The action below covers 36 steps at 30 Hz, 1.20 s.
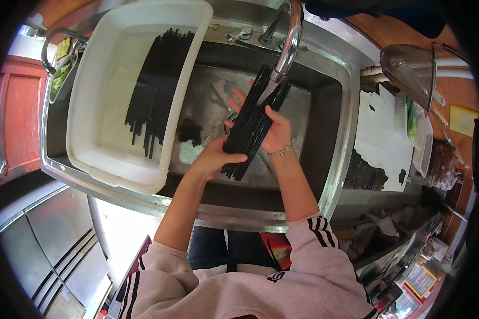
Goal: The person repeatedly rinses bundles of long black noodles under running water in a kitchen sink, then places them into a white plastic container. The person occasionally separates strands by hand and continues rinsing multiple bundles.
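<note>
A bundle of wet black chopsticks [248,132] slants across the sink under the tap [291,47], whose water runs onto its upper part. My left hand [216,156] is closed round the near end, thumb across the top. Cradling the bundle from beneath farther up is my right hand [276,132]; its fingertips show past the left side and its thumb lies at the right edge. More black chopsticks [159,87] lie side by side in a white plastic tub [79,114] to the left.
The tub stands over the left part of the steel sink [324,159]. A dark clump [189,131] lies on the sink bottom beside it. At the right are a mesh strainer [408,72] and a tray with green stalks [414,119]. A bowl of greens [63,80] sits far left.
</note>
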Motion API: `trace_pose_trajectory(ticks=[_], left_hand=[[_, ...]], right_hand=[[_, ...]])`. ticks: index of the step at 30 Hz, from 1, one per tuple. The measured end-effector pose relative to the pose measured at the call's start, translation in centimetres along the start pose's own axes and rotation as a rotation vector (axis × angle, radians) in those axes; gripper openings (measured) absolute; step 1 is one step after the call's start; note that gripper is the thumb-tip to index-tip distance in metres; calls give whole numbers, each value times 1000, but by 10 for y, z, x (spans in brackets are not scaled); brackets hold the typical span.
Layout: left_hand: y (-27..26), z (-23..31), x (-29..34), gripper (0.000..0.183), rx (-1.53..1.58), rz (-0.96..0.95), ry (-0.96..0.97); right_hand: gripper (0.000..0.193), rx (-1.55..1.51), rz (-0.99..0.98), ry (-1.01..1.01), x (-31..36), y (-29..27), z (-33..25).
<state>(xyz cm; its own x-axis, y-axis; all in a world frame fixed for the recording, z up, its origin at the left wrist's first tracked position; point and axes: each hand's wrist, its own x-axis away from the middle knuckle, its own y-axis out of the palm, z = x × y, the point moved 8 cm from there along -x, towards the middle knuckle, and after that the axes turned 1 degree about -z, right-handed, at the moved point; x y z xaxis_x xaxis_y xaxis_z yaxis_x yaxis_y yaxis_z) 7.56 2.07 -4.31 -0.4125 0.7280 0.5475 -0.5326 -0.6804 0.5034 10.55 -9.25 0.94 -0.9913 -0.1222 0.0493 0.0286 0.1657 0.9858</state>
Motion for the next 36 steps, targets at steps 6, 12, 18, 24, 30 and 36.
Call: trace_pose_trajectory(ticks=[6,12,18,24,30,36], left_hand=[[-19,52,22,52,-795,631,422],[-10,78,-36,46,-836,722,376],[7,46,-54,46,-646,751,554],[15,45,-61,48,-471,693,518],[37,66,-42,53,-868,871,575],[36,69,-44,66,-966,710,530]], right_hand=[[38,221,340,-87,-1,-30,-2],[47,238,333,-274,-2,-24,19],[81,245,377,-305,6,-39,11],[85,142,386,-338,13,-55,11],[65,-65,275,-343,13,-74,18],[66,159,346,-347,17,-81,24]])
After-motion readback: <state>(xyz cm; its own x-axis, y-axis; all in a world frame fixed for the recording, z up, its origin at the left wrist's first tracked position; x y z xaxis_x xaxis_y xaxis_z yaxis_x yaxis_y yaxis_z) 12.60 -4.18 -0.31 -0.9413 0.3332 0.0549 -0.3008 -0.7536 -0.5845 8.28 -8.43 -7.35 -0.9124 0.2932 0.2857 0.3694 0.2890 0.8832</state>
